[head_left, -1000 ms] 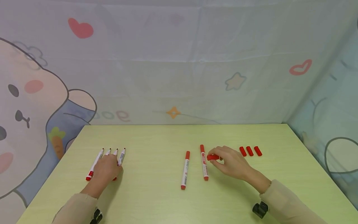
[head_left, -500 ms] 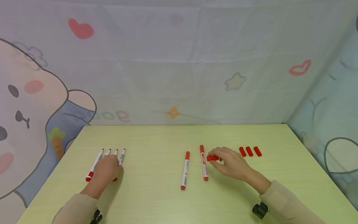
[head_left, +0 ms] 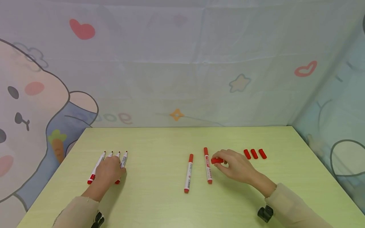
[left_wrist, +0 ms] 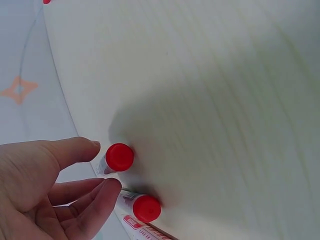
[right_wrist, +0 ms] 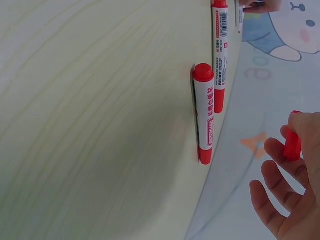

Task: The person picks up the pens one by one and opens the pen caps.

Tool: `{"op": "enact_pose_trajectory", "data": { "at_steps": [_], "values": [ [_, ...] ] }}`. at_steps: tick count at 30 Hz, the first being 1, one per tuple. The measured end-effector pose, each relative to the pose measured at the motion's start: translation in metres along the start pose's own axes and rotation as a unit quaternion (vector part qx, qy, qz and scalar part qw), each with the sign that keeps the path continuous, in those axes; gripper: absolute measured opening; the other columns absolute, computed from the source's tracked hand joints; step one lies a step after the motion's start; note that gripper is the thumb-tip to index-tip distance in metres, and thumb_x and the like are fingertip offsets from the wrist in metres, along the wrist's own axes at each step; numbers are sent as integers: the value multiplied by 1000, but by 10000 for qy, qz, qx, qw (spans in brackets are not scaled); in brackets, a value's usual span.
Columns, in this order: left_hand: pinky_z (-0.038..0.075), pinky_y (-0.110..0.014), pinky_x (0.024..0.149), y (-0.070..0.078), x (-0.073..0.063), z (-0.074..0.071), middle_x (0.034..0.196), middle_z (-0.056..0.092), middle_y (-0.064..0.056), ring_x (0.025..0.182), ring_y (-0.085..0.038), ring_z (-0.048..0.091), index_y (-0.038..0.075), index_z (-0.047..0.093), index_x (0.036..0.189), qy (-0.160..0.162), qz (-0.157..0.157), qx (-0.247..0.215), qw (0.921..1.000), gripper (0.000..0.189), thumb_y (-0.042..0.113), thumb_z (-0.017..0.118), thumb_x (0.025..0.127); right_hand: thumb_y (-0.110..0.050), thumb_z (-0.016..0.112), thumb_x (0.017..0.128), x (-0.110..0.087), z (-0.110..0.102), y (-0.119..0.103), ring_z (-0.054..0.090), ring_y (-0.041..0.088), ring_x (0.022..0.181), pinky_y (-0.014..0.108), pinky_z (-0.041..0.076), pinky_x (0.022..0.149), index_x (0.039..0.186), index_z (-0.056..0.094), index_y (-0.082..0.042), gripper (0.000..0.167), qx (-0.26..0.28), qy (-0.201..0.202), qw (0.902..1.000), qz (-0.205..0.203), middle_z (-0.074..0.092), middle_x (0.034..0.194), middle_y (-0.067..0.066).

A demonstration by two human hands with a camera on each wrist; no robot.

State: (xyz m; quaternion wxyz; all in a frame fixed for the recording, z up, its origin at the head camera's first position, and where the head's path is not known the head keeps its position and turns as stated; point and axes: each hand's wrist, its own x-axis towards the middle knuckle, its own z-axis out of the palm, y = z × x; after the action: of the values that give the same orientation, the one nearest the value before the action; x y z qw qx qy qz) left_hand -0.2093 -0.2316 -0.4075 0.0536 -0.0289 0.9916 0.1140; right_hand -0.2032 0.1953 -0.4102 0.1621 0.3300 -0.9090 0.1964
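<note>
My right hand [head_left: 236, 166] pinches a red marker cap [head_left: 217, 160] between thumb and forefinger, its other fingers loosely bent in the right wrist view. Just left of it lies a capped red marker [head_left: 208, 171], with a second capped marker [head_left: 188, 174] further left. At the table's left my left hand [head_left: 106, 172] reaches over several uncapped markers lying side by side, tips pointing away. Its thumb and fingers stand either side of the rightmost uncapped marker [head_left: 124, 160], whose red end shows between them in the left wrist view. The hand hides the middle markers' bodies.
Three loose red caps [head_left: 254, 154] lie in a row to the right of my right hand. The light table [head_left: 159, 202] ends at a printed cloth backdrop [head_left: 176, 72]. A black wrist device [head_left: 265, 213] sits under my right sleeve.
</note>
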Motion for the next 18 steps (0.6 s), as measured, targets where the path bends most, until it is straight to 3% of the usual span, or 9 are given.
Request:
{"op": "enact_pose_trajectory", "data": {
  "at_steps": [10, 18],
  "values": [
    [36, -29, 44, 2, 0, -6, 69, 55, -8, 53, -18, 49, -4, 62, 98, 150, 44, -28, 9999, 29, 19, 65, 80, -19, 73, 78, -2, -2, 4, 57, 5, 75, 20, 48, 64, 101, 65, -19, 24, -100, 36, 9998, 183, 65, 92, -10],
    [36, -30, 43, 4, -1, -5, 79, 60, -14, 56, -19, 49, -2, 63, 102, 467, 331, 51, 9983, 34, 22, 67, 79, -19, 72, 78, -6, -6, 12, 57, 6, 74, 20, 46, 60, 101, 64, -20, 24, -177, 182, 9988, 414, 65, 91, -9]
  ]
}}
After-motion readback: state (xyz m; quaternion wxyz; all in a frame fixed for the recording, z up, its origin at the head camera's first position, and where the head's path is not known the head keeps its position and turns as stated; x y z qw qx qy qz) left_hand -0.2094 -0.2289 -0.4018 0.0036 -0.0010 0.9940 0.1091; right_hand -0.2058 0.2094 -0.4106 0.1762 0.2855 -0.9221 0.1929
